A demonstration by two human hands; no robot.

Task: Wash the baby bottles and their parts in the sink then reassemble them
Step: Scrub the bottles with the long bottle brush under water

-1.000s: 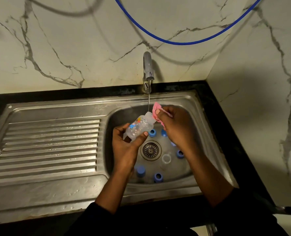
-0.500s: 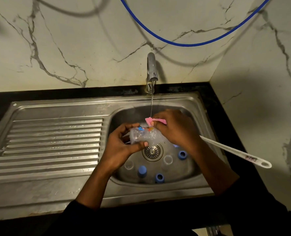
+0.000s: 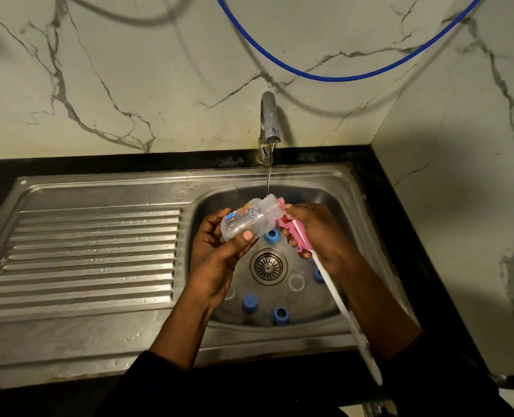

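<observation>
At the far left, the ribbed drainboard (image 3: pixel 84 251) of the sink (image 3: pixel 352 188) fills the left half of the dark desk (image 3: pixel 400 176).

Your left hand (image 3: pixel 219 260) is over the left part of the basin. Its fingers (image 3: pixel 210 224) are curled round the base of a clear bottle (image 3: pixel 246 221), and the thumb presses the near side. The bottle is tilted, with its open mouth up and to the right under the thin stream of water (image 3: pixel 268 179) from the tap (image 3: pixel 269 121) at the sink's back edge. It carries small blue, red and orange prints; no writing on it can be read.

Just right of the bottle's mouth, the pink sponge head of the brush (image 3: pixel 296 234) touches the rim. Your right hand (image 3: pixel 324 236) grips the brush just below the head, fingers (image 3: pixel 302 212) wrapped tight round it. The white handle slants down past the sink's front right corner. Whether it bears a label cannot be told, as that end is blurred.

On the basin floor, blue caps (image 3: pixel 249 303) and a clear part (image 3: pixel 295 281) lie scattered round the drain (image 3: pixel 268 266), apart from one another. One blue cap sits just below the bottle's neck.

A blue hose (image 3: pixel 340 76) hangs across the marble wall (image 3: pixel 129 85) above.
</observation>
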